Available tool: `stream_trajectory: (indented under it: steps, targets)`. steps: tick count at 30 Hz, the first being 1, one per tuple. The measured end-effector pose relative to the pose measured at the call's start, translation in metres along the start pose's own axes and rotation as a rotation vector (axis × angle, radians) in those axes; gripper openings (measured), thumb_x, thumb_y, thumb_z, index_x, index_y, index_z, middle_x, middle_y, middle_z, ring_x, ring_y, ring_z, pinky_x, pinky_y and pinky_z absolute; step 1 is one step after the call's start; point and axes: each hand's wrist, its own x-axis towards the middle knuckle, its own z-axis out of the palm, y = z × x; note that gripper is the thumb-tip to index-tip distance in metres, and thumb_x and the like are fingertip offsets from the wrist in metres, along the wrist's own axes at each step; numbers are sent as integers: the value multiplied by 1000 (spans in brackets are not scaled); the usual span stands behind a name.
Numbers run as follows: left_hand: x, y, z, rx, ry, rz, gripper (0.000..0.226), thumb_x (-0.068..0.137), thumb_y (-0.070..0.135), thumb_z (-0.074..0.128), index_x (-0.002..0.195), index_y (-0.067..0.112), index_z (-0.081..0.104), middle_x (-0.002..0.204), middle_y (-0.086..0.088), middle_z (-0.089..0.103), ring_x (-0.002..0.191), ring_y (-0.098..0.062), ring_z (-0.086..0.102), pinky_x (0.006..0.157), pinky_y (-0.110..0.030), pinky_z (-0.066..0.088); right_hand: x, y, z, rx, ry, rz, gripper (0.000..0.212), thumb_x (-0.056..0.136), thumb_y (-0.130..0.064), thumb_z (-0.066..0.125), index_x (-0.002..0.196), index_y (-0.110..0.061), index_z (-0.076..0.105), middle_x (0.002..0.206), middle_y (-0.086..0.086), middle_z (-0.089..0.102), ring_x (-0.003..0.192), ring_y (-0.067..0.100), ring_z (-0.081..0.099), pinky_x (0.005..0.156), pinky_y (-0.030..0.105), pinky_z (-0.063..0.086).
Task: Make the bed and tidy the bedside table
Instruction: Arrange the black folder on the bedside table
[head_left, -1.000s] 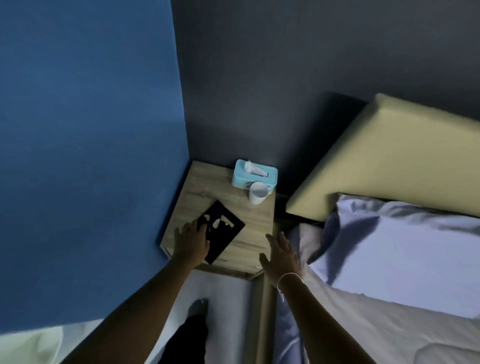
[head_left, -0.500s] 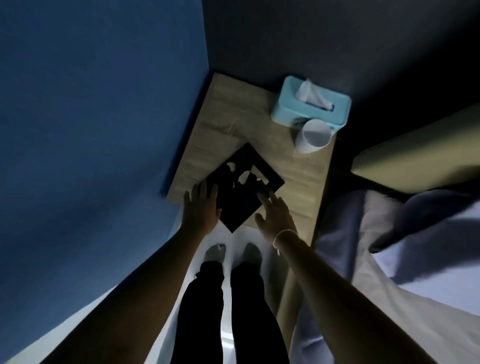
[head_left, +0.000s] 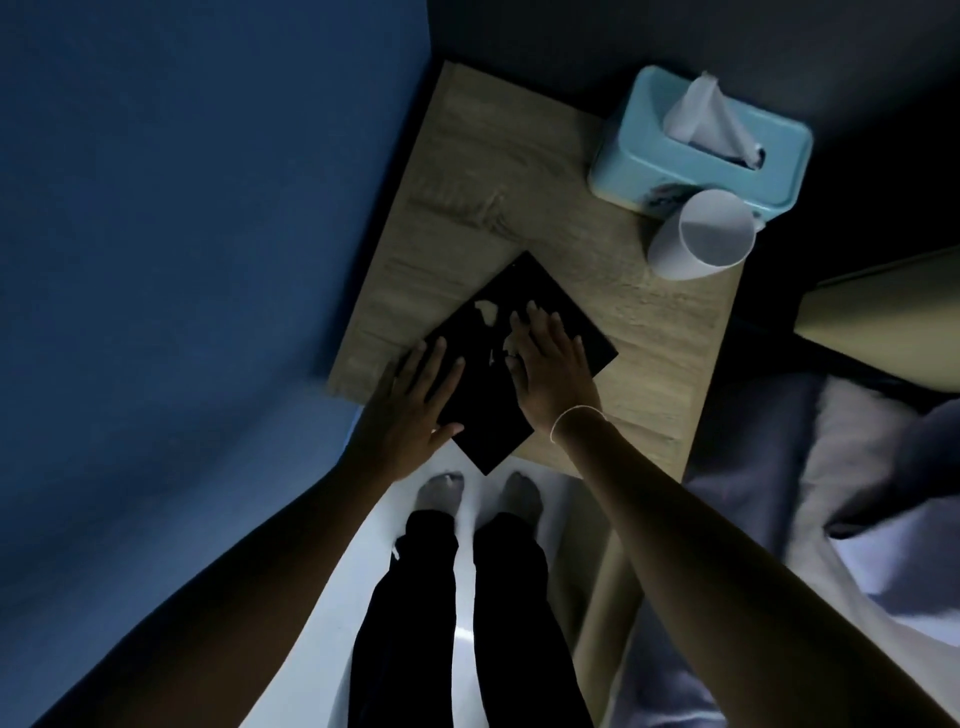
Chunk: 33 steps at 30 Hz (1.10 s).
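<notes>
A black book with pale marks on its cover lies turned like a diamond on the wooden bedside table, one corner hanging over the near edge. My left hand lies flat on the book's left side with straight fingers. My right hand lies flat on its middle, fingers straight and pointing away from me. At the table's back right stand a light blue tissue box and a white cup in front of it.
A blue wall runs along the table's left side and a dark wall behind it. The bed with a pale pillow and a beige headboard lies to the right. My legs and feet stand on a white floor just below the table.
The view has come closer over the table. My right hand moved from the table's near edge onto the book. My left hand stays on the book's left side.
</notes>
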Motion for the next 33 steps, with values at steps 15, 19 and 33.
stream_trajectory:
  steps: [15,19,33]
  targets:
    - [9,-37,12,230,123,472,76,87,51,49,149,19,20,159,-9,-2,145,-27,9,117,-44,11,7,16,-23,263,-159,-13,72,90,-2,47,152,-26,19,162,-4,7,149,19,-3,120,48,3]
    - [10,-28,23,240,158,471,74,88,50,53,149,19,23,159,-9,-4,146,-26,7,117,-43,10,5,16,-24,384,-144,20,80,85,6,48,152,-28,19,162,-2,4,149,18,1,121,49,4]
    - [5,0,11,232,437,450,63,88,23,68,143,17,39,152,-7,32,139,-29,31,115,-48,21,2,28,-37,736,33,208,53,91,-3,55,140,-20,47,140,-4,52,127,12,48,110,22,33]
